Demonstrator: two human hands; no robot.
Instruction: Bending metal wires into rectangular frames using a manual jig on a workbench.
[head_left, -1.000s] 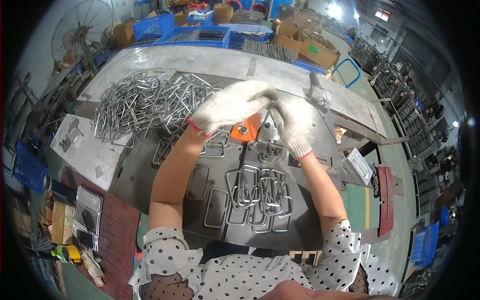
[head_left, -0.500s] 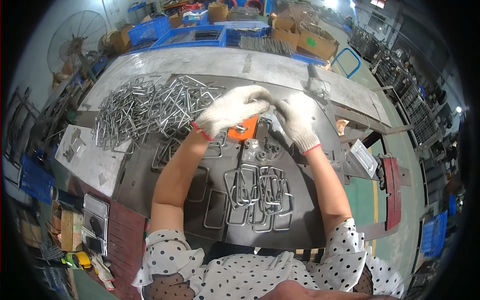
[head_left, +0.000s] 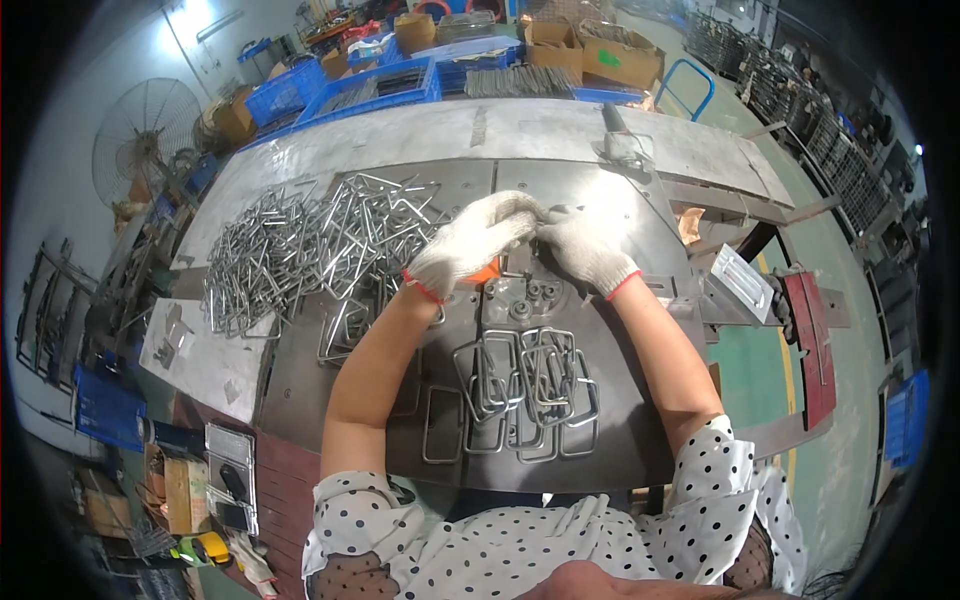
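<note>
Left hand (head_left: 470,240) and right hand (head_left: 583,250) pinch a metal rod (head_left: 556,211) lying left-to-right between them.

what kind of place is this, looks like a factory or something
Most likely a metalworking shop floor. A steel workbench holds a heap of bent wire loops, gloved hands work at a bending jig, and blue crates and a large floor fan stand behind.

Both gloved hands, the left hand (head_left: 468,245) and right hand (head_left: 583,250), are meeting over a steel bench (head_left: 560,135), pinching a bent wire piece (head_left: 553,212) beside a wire pile (head_left: 300,250).
</note>
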